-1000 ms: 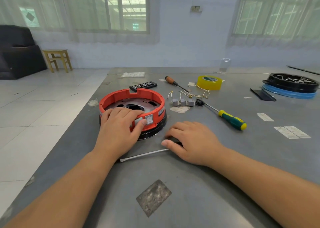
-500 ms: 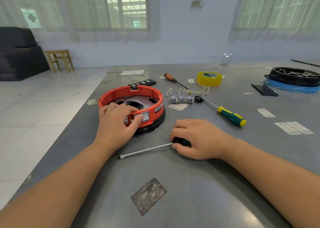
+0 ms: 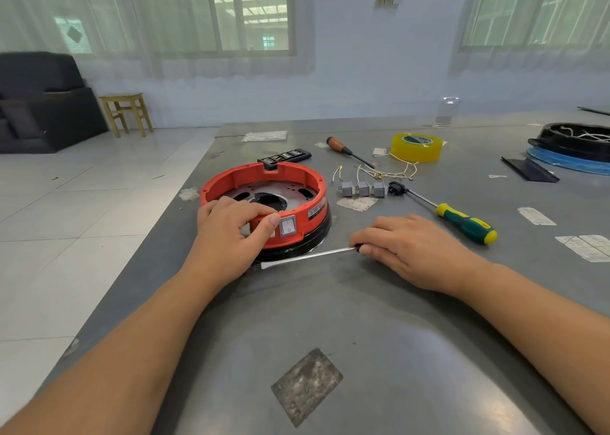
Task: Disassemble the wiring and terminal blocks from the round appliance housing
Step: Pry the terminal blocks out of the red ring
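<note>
Round orange plastic housing (image 3: 264,200) on black base, on scuffed grey metal table (image 3: 379,352), left hand (image 3: 227,236) gripping its near rim beside white rocker switch (image 3: 288,226), right hand (image 3: 409,246) curled round flat-blade screwdriver (image 3: 307,257) lying on table, three grey terminal blocks (image 3: 363,188) and loose white wires (image 3: 386,170) just beyond housing.

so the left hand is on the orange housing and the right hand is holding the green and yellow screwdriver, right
Not quite. In the head view the right hand holds a long flat-blade screwdriver; the green and yellow screwdriver lies untouched on the table. The left hand is on the orange housing.
</note>
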`<action>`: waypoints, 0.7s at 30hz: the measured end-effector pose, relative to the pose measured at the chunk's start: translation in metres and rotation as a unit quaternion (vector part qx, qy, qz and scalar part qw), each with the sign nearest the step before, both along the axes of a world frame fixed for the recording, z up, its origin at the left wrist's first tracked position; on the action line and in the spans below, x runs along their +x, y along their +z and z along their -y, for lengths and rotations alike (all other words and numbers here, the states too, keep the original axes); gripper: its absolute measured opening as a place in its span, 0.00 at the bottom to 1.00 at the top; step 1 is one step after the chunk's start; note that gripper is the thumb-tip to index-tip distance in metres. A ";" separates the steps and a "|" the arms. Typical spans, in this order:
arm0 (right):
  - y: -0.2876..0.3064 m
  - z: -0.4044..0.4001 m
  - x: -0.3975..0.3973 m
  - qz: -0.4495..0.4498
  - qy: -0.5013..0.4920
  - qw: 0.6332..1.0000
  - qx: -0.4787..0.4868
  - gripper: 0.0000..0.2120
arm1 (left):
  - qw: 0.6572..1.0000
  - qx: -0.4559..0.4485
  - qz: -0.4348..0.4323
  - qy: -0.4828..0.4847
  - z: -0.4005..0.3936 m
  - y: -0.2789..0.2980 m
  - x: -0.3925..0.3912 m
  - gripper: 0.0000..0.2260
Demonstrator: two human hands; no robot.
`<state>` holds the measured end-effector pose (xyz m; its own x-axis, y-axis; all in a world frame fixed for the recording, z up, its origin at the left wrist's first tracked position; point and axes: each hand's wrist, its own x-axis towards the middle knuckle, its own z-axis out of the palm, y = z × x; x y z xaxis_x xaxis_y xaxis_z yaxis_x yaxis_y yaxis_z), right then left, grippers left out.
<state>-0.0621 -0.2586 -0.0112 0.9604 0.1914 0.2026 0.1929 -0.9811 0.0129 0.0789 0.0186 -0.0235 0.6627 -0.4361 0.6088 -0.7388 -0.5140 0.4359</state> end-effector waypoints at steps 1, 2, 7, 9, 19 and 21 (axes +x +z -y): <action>-0.001 0.003 0.000 0.005 -0.004 1.000 0.007 0.24 | 1.000 -0.003 -0.002 0.001 -0.002 0.000 0.000 0.09; -0.002 0.005 -0.001 0.010 -0.008 1.000 0.017 0.23 | 1.000 -0.006 -0.005 0.004 -0.004 -0.001 0.001 0.09; -0.003 0.017 -0.004 0.011 -0.031 0.998 0.055 0.20 | 1.000 -0.019 -0.009 0.020 -0.006 -0.003 -0.001 0.19; -0.004 0.020 -0.003 0.004 -0.040 0.998 0.053 0.19 | 0.999 -0.031 -0.004 0.032 -0.006 -0.004 -0.002 0.19; 0.002 0.023 -0.011 0.038 -0.041 0.998 0.030 0.25 | 0.998 -0.030 0.019 0.047 -0.010 -0.005 -0.004 0.12; 0.001 0.027 -0.013 0.049 -0.044 0.997 0.033 0.25 | 0.998 -0.025 0.023 0.049 -0.011 -0.005 -0.004 0.12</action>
